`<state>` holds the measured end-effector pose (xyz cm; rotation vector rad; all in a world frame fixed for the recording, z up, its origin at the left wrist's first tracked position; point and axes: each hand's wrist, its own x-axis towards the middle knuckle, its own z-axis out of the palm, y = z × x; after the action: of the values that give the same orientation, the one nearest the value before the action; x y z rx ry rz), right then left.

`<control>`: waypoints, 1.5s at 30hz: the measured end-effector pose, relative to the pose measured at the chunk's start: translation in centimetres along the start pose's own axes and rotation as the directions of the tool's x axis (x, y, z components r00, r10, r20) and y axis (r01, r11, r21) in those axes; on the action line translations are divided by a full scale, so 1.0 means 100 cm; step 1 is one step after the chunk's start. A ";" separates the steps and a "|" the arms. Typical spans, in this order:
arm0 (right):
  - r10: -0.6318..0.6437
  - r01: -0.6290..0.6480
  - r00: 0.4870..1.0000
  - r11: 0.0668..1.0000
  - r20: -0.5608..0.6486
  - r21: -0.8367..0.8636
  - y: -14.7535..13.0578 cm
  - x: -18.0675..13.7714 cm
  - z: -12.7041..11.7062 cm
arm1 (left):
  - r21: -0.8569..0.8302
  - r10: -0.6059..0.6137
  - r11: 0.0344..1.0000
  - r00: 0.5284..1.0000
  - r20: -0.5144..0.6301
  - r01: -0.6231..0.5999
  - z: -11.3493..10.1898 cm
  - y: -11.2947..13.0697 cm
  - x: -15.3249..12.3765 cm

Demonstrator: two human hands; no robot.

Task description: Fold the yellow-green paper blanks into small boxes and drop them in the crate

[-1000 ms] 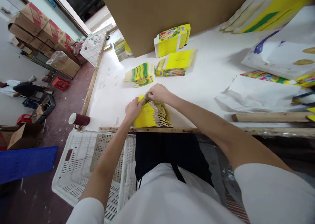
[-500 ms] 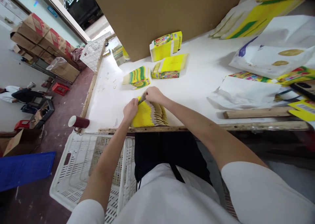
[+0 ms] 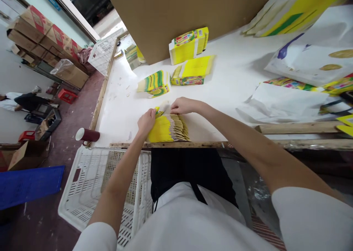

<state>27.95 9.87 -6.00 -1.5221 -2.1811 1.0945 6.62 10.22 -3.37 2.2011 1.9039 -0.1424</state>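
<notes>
A fanned stack of flat yellow carton blanks (image 3: 168, 129) lies on the white table (image 3: 228, 78) at its near edge. My left hand (image 3: 147, 119) rests on the stack's left end, fingers curled on the top blanks. My right hand (image 3: 183, 105) is just beyond the stack's far edge, fingers closed in a pinch on one blank (image 3: 163, 108) that is lifted and blurred. Farther back lie a yellow folded box (image 3: 193, 71), an upright yellow box (image 3: 188, 45) and a green-striped flat pack (image 3: 154, 82).
A big brown cardboard sheet (image 3: 179, 12) stands at the back. White bags and printed sheets (image 3: 309, 60) cover the right side, with a wooden slat (image 3: 298, 128) in front. A maroon cup (image 3: 87, 135) sits at the table's left corner. A white crate (image 3: 104, 181) stands below.
My right hand has moved a little right and away from my left hand, drawing one blank off the top of the stack. The left hand stays on the stack.
</notes>
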 end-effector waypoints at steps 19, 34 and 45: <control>-0.098 -0.012 0.938 0.950 -0.333 -0.312 -0.016 0.028 0.014 | 0.043 0.000 0.999 1.000 -0.004 0.001 0.002 -0.001 0.003; 0.089 -0.075 0.959 0.995 -0.268 0.062 -0.043 0.033 0.041 | 0.033 -0.008 0.999 1.000 -0.005 0.008 0.002 -0.004 0.000; 0.117 -0.116 0.938 0.993 -0.325 0.023 -0.032 0.049 0.022 | 0.004 -0.037 0.999 0.999 -0.038 0.037 0.002 -0.003 -0.001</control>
<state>22.39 12.80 -6.17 -1.7113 -1.8852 0.8071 6.29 10.10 -3.58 2.1873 1.9673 -0.1121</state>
